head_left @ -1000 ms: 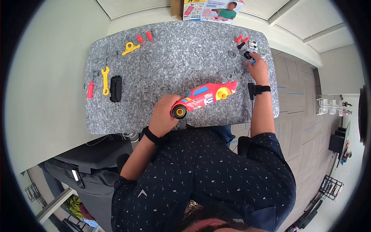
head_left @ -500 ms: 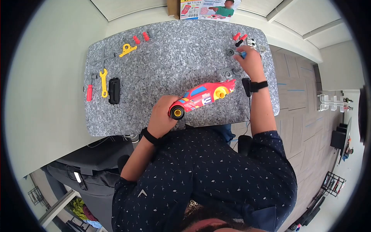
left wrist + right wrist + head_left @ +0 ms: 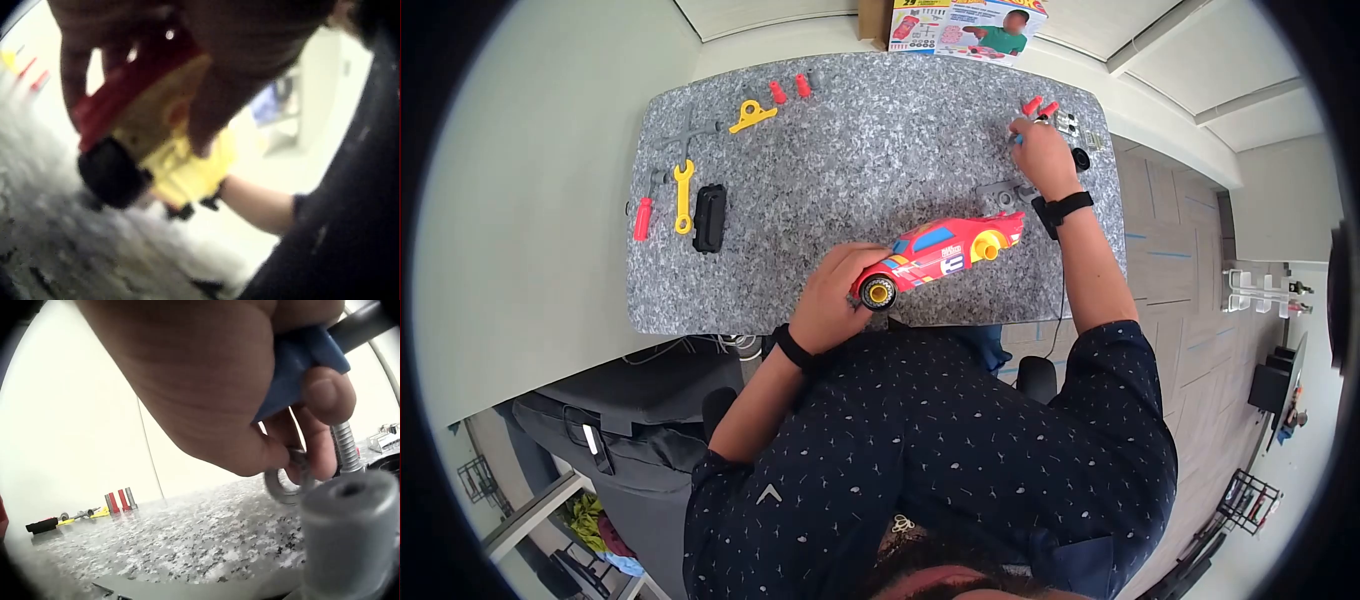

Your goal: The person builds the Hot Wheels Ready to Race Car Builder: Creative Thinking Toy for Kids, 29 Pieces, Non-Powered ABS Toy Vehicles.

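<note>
My left hand (image 3: 832, 300) grips the front end of a red toy car (image 3: 930, 255), which has one black wheel (image 3: 878, 292) on the near side and a yellow hub at the rear. The left wrist view shows the car's yellow underside (image 3: 187, 175) and a black wheel (image 3: 112, 174). At the table's far right, my right hand (image 3: 1047, 160) curls round a blue-handled tool (image 3: 290, 375) with a dark shaft. Its thumb and a fingertip also pinch a small grey ring (image 3: 289, 487) just above the tabletop.
A grey cylinder (image 3: 350, 531) stands close to the right wrist camera. A black wheel (image 3: 1081, 159) lies at the right edge. On the left are a yellow wrench (image 3: 683, 198), a red screwdriver (image 3: 642, 219) and a black part (image 3: 710, 218). A box (image 3: 968, 30) stands behind the table.
My right hand has moved left from the black wheel to the grey ring and now pinches it. My left hand keeps its grip on the car.
</note>
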